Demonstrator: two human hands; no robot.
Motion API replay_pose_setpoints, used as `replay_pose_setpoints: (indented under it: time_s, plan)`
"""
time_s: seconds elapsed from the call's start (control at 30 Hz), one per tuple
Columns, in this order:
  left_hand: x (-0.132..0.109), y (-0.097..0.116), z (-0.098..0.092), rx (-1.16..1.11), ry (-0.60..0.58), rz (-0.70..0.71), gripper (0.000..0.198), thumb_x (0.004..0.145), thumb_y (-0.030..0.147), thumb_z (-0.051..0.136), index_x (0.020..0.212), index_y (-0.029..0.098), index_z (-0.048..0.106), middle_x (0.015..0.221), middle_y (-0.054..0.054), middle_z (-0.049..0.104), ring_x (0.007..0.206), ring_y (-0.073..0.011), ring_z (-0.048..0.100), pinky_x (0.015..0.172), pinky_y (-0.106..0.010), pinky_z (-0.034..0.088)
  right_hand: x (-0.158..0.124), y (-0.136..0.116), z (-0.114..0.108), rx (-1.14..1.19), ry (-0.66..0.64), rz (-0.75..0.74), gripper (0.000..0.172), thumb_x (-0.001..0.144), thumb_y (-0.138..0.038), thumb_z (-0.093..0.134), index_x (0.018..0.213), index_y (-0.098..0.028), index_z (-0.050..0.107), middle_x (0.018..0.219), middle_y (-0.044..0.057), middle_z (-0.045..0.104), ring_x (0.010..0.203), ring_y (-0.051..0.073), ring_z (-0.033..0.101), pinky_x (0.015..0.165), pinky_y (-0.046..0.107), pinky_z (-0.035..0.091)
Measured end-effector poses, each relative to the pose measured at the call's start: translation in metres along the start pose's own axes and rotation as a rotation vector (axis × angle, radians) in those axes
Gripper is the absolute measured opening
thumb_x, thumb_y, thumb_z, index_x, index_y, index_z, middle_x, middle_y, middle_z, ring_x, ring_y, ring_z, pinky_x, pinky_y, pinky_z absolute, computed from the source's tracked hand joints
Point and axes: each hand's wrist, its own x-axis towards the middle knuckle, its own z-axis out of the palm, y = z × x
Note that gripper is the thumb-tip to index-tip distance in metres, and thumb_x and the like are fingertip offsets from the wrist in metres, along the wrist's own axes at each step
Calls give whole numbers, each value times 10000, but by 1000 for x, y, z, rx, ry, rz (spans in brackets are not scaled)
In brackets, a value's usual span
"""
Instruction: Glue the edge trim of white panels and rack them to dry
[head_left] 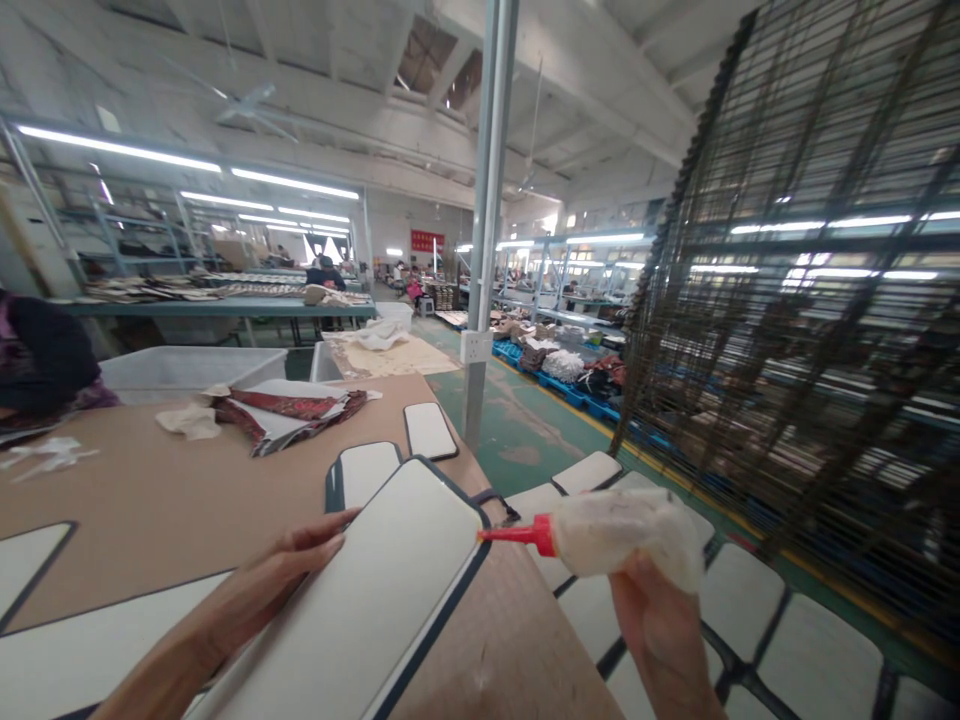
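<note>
My left hand (300, 560) grips the left edge of a long white panel (382, 570) with rounded corners and a dark rim. The panel is tilted up off the brown tabletop. In my right hand (656, 610) is a cloudy squeeze bottle (630, 535), held sideways, its red nozzle (521, 536) pointing left. The nozzle tip meets the panel's far right corner, at the rim. Behind it lie two smaller white panels of the same make, one partly covered (367, 472) and one near the table edge (430, 430).
More white panels lie on the table at left (112, 640) and below right (817, 650). Patterned fabric pieces (289, 412) sit on the table (150, 500) by a plastic bin (195, 372). A metal post (480, 250) and wire rack (795, 300) stand beyond. A person (45, 350) is at far left.
</note>
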Motion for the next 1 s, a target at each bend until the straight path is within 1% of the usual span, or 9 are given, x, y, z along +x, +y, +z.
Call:
replay_pose_setpoints:
  time_s: [0.07,0.13,0.3,0.4,0.53,0.63,0.77,0.87,1.0]
  plan:
    - [-1,-6,3,-29,21,-6,483,667,279,807,1135,240,698,1013,-43,765,824,-212,721,692,-238,567,2,0,-1,-7,-13,-13,608,620,-330,846,1178,-271,612,869,31,756,788,265,713,719,378,588]
    - [-1,-11,5,-47,55,-19,557,648,279,822,1181,228,668,1001,-48,767,799,-205,725,673,-232,570,3,0,-2,-6,-10,-26,589,623,-321,845,1163,-262,618,853,32,755,772,257,713,697,366,590]
    - [-1,-19,11,-79,53,-32,755,606,292,852,1299,184,573,980,-68,770,791,-209,729,656,-221,572,0,-1,0,5,18,-16,406,601,-281,854,972,-245,694,757,10,746,676,220,704,652,322,594]
    - [-2,-20,12,-117,34,-37,842,620,271,845,1376,177,486,972,-73,771,772,-206,729,666,-226,571,-2,1,2,14,3,-1,372,603,-282,851,942,-247,700,788,12,750,692,216,706,676,318,596]
    - [-5,-21,13,-156,51,-48,960,607,248,854,1439,165,383,974,-86,770,748,-212,729,662,-242,576,-4,6,0,18,-49,38,389,640,-283,824,1002,-246,686,883,44,754,783,253,711,727,377,595]
    - [-6,-20,13,-160,55,-39,977,591,251,864,1438,167,385,970,-85,770,728,-211,728,635,-239,573,-7,11,0,8,-102,57,374,660,-293,806,1011,-239,687,920,68,750,820,274,707,741,405,588]
    - [-6,-22,11,-167,38,-27,929,625,272,846,1432,181,395,967,-81,770,723,-200,724,638,-237,571,-11,15,3,13,-93,74,395,668,-305,801,1039,-238,681,907,68,744,827,273,703,738,402,585]
    - [-5,-24,9,-169,28,-15,906,647,280,834,1433,181,394,976,-83,768,750,-199,723,650,-237,568,-10,16,8,4,-147,95,399,662,-303,803,1036,-242,679,915,67,743,836,281,702,767,434,581]
    - [-5,-24,8,-167,64,-15,934,598,289,861,1416,178,425,955,-79,772,725,-203,721,619,-235,565,-2,15,17,8,-117,61,387,670,-299,797,1034,-242,674,904,51,745,833,267,700,800,435,574]
